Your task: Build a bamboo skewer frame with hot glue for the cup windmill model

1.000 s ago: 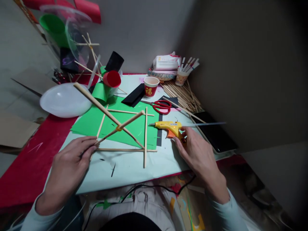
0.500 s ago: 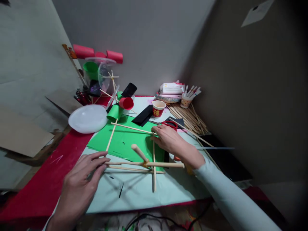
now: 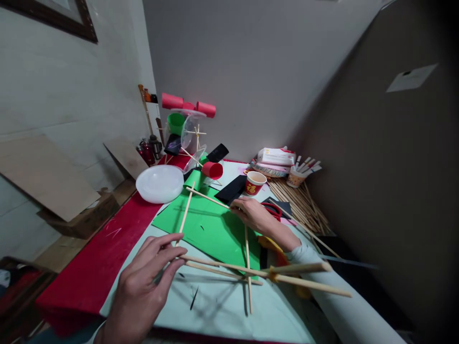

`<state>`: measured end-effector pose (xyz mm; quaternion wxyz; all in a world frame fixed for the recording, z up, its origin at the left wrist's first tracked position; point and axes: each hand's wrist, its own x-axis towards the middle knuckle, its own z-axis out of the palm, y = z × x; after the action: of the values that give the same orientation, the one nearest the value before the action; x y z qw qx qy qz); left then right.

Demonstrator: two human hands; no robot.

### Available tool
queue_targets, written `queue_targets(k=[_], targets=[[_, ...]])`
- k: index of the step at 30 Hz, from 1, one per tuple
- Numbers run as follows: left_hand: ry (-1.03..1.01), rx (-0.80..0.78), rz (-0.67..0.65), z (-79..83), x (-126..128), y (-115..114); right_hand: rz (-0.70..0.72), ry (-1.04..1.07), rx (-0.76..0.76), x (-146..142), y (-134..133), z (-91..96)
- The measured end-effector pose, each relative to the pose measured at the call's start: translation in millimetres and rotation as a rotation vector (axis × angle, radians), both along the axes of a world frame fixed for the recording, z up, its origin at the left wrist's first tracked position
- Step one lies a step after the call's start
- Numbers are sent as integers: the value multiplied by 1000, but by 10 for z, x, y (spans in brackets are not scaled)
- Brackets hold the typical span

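My left hand (image 3: 143,282) pinches the near end of two crossed wooden sticks (image 3: 265,273) bound with a yellow band, lifted just over the table and pointing right. Under them a square frame of thin sticks (image 3: 247,258) lies on a green sheet (image 3: 211,228). My right hand (image 3: 253,214) reaches forward with its fingers pressed on the frame's far corner, where two thin sticks meet. A yellow glue gun (image 3: 269,244) lies partly hidden beneath my right forearm.
Red scissors (image 3: 272,209), a red paper cup (image 3: 255,182) and black paper (image 3: 233,188) lie beyond the right hand. A pile of sticks (image 3: 299,204) is at the back right. A white bowl (image 3: 159,183) and a stick-and-cup model (image 3: 190,136) stand back left.
My right hand left the glue gun and reached forward to the frame's far corner. My left hand swung the crossed sticks down and to the right. The view tilted up.
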<state>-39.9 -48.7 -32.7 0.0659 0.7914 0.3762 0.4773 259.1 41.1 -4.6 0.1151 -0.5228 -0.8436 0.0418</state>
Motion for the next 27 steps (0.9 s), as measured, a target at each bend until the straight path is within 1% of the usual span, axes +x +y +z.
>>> queue_targets(k=[7, 10, 12, 15, 21, 24, 27], targets=[[0, 103, 31, 280, 83, -88, -6, 92, 88, -35, 11, 149], [-14, 96, 44, 384, 122, -70, -21, 88, 112, -29, 50, 196], [-16, 74, 57, 422, 132, -33, -26, 77, 100, -15, 76, 203], [-22, -5, 69, 424, 128, 49, -29, 58, 43, 2, 95, 182], [-141, -281, 148, 358, 132, 147, -70, 28, -39, -35, 93, 137], [-137, -320, 200, 348, 143, 143, -77, 44, -56, -66, 94, 147], [-132, -331, 214, 343, 156, 136, -78, 77, -69, -70, 79, 174]])
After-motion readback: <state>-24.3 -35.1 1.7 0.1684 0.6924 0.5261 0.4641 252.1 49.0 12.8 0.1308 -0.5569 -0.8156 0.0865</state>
